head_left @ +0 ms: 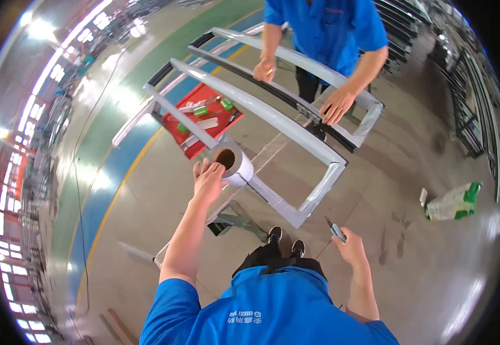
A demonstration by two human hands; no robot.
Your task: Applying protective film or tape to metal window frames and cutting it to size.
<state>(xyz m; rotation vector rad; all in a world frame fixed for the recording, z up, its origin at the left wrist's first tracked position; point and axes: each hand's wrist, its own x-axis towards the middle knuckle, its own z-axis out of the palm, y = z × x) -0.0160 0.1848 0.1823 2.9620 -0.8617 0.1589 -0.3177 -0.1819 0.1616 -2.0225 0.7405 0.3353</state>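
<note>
At roll (pixel 244 168) and knife (pixel 336 231), hands (pixel 208 183) wide apart

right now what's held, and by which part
Right hand holds a grey utility knife by its handle; left hand touches a white cylindrical roll beside its brown core, grip unclear.

Open space surrounds the person's right hand (pixel 352 246), which grips a slim grey utility knife (pixel 336 230), with a gap to the near silver-grey metal frame (pixel 261 112). A hand could pass through that frame's opening, right of the thick white roll (pixel 241 170) that blocks the left hand (pixel 208 181); beyond, a second silver-grey metal frame (pixel 302 59) and a co-worker's hands (pixel 337 105) obstruct the way.
</note>
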